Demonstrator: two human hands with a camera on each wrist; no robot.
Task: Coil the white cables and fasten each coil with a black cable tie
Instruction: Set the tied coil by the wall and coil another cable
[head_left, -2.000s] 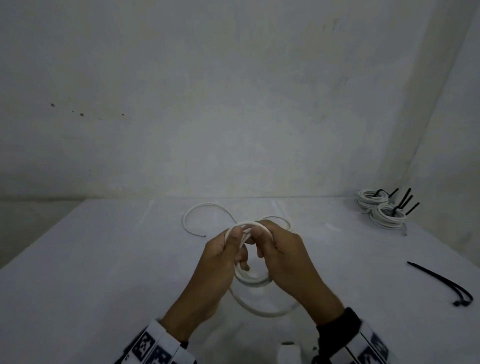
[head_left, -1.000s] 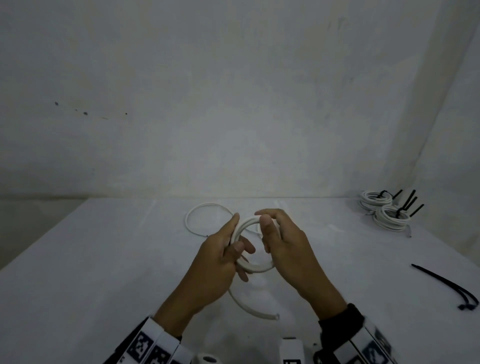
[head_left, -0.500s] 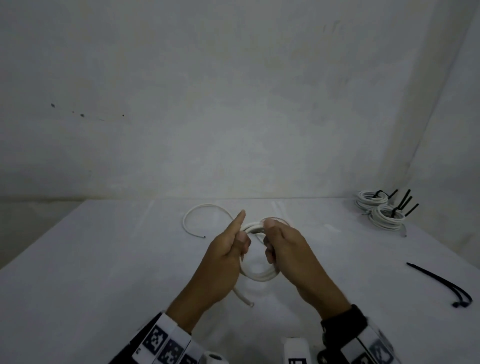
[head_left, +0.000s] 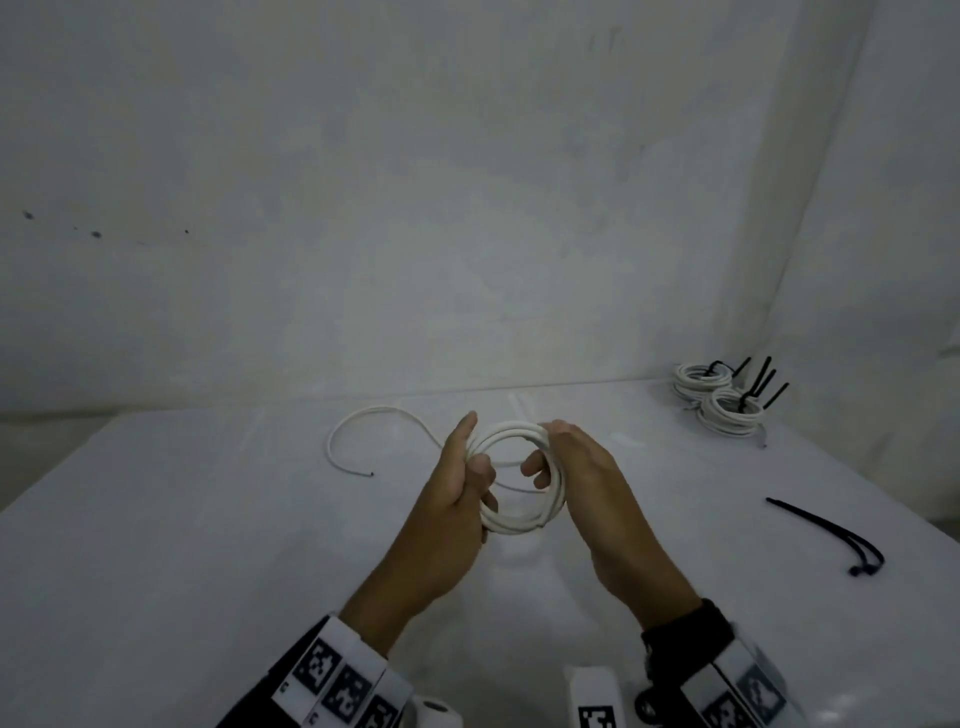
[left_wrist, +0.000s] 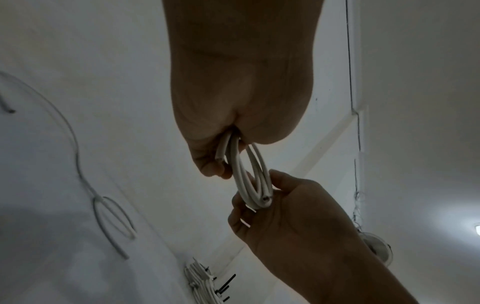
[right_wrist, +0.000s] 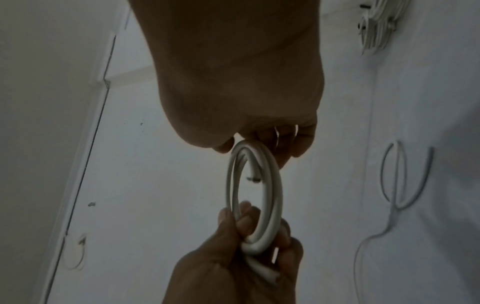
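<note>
I hold a white cable coil (head_left: 511, 526) of several turns upright above the table, between both hands. My left hand (head_left: 475, 467) grips its left side, fingers curled through the ring and thumb pointing up. My right hand (head_left: 545, 457) clasps the right side, fingers hooked inside. The left wrist view shows the coil (left_wrist: 244, 181) edge-on, a cut end lying against the right hand (left_wrist: 259, 207). In the right wrist view the coil (right_wrist: 272, 185) hangs from the right hand's fingertips (right_wrist: 283, 156), with the left hand (right_wrist: 246, 236) gripping below. Two black cable ties (head_left: 831, 535) lie at the right.
A loose white cable (head_left: 363, 413) lies curved on the white table (head_left: 208, 545) behind my left hand. Tied coils (head_left: 722, 402) with black tie tails sit in the far right corner by the wall. The table's right edge runs close to the ties.
The cable tail that hung below the coil has been wound in, so no loose end trails down now. Both hands have shifted their hold around the ring.
</note>
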